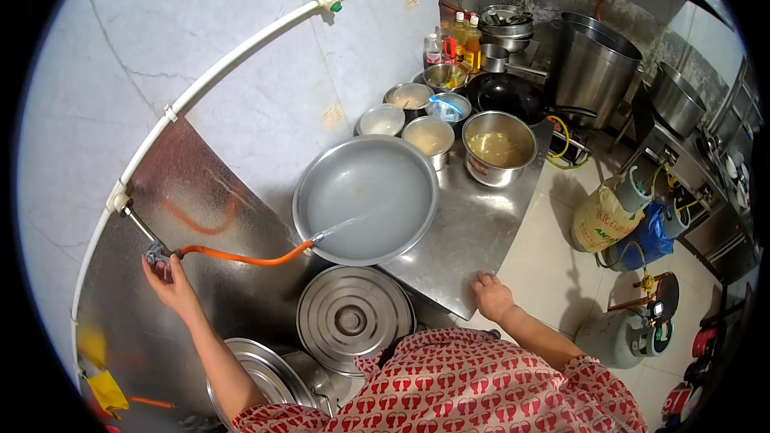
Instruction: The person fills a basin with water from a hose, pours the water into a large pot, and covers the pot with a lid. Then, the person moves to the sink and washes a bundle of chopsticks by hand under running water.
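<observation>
My left hand [169, 281] is raised at the wall, its fingers closed around the metal tap [158, 253]. An orange hose [249, 259] runs from this tap to the rim of a large metal basin [303, 220]. Water streams from the hose's end into the basin, which holds greyish-looking water. My right hand [492, 297] rests on the front edge of the steel table [457, 252], fingers laid on the metal and nothing seen in them. Below the basin sits a round ridged lid [350, 321] on a pot.
Behind the basin stand several metal bowls [429, 138], a pot of yellowish liquid [499, 148], a black wok [505, 96] and bottles [469, 40]. A tall stockpot [597, 64] is at the back. Gas cylinders [613, 337] stand on the floor at right.
</observation>
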Demonstrator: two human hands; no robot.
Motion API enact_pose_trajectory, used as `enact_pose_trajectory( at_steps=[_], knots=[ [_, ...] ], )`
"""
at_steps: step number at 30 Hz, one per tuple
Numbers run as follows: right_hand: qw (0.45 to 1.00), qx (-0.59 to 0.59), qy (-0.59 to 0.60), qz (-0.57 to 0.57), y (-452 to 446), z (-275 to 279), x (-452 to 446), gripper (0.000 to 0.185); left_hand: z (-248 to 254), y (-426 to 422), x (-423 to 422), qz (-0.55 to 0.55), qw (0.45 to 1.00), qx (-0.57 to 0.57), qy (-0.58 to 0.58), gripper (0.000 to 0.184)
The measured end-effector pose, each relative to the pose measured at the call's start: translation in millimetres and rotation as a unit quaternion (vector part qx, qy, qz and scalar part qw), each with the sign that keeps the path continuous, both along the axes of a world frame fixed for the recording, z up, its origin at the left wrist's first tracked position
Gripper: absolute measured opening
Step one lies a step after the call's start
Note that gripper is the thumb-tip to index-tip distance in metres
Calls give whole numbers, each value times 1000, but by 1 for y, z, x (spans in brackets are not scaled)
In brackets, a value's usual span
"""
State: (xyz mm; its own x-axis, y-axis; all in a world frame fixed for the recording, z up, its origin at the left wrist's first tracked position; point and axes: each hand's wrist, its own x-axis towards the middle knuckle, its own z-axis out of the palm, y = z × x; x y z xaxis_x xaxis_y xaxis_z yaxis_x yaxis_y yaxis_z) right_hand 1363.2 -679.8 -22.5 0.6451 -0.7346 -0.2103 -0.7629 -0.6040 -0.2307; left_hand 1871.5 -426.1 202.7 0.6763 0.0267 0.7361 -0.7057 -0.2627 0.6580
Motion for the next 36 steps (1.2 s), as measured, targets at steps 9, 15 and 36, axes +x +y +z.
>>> enact_pose_trajectory(
  at_steps=[9,15,36],
  knots=[
    [1000,-16,-12,5,-1,-3,-1,34,-2,-2,0,8,1000,-14,5,58],
    [1000,-10,-10,-4,0,-1,1,35,-2,-4,0,-4,1000,-24,5,59],
    [976,-47,-200,75,-98,56,57,62,6,13,-2,26,999,12,15,55]
  ],
)
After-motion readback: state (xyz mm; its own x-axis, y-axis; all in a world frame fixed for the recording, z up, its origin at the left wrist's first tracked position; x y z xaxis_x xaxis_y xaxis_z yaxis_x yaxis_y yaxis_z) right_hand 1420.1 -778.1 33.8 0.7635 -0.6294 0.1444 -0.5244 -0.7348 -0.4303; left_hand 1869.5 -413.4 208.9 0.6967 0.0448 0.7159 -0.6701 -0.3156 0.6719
